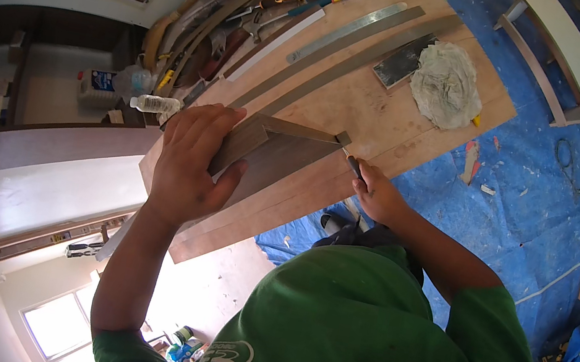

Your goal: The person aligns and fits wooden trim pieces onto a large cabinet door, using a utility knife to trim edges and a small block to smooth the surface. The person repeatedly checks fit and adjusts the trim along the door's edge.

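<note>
My left hand [201, 158] grips a grey-brown board or panel [279, 154] by its left part, fingers over the top and thumb on the near side. The board rests tilted on a plywood worktop [437, 141], with an angled strip along its upper edge. My right hand [373, 192] holds a thin tool with a dark handle [353, 165], its metal tip at the board's right end; what kind of tool it is, I cannot tell.
Long strips [348, 28], a dark block [396, 64], a crumpled pale cloth [447, 84] and several hand tools [266, 10] lie farther back, with bottles [152, 104] at left. Blue sheeting [517, 213] covers the floor; white furniture [575, 61] stands upper right.
</note>
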{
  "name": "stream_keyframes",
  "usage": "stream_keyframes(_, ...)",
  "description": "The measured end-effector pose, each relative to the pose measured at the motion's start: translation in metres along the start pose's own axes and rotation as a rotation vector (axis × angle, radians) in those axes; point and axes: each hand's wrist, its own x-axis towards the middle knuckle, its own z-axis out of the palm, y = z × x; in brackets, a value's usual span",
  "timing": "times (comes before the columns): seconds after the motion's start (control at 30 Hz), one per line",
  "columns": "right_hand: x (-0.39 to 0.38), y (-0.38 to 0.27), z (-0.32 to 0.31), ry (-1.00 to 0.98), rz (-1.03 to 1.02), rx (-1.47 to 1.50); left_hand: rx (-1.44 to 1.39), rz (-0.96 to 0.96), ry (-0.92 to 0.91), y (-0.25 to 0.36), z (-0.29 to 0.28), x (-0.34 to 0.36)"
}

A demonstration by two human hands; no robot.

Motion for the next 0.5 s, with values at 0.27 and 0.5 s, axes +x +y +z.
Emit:
stream_keyframes(0.27,0.004,-0.013,-0.007,-0.058,0.04,0.007,0.017,-0.01,-0.032,-0.001,0.002,-0.003)
stream_keyframes(0.5,-0.002,0.001,0.003,0.044,-0.032,-0.034,-0.046,-0.047,-0.075,-0.002,0.002,-0.001)
